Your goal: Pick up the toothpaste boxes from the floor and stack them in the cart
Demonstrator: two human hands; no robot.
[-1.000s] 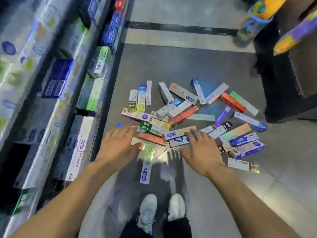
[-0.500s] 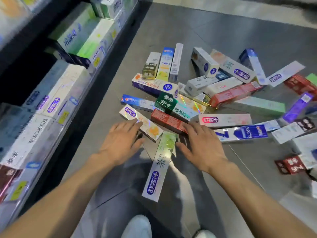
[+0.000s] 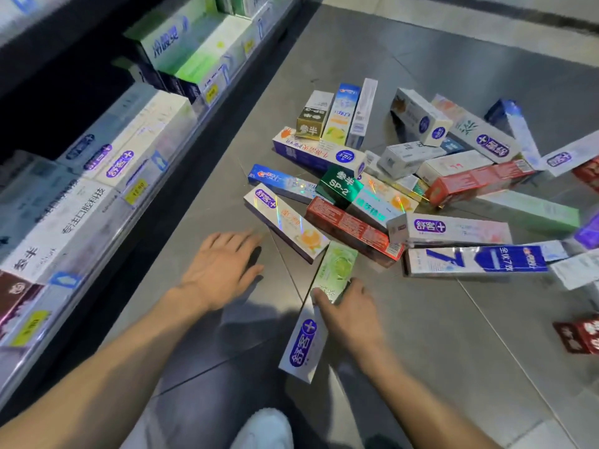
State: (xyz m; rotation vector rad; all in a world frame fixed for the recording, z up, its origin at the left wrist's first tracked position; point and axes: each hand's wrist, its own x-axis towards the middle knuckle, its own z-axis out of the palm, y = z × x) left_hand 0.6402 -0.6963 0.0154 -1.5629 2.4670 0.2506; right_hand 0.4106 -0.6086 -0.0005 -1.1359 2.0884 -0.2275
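At this moment your left hand (image 3: 223, 270) hovered flat above the floor (image 3: 453, 345), its fingers released and holding nothing, just beside the orange-printed box (image 3: 285, 223). Your right hand (image 3: 348, 314) had its fingers grasping the long green box (image 3: 319, 303) nearest to you. The pile of toothpaste boxes (image 3: 405, 189) lay all on the floor and no cart was in view, so I judge the task was only at its start.

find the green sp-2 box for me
In the head view, the green SP-2 box lies mid-pile, centre-right, atop other boxes, just beyond the long red box.
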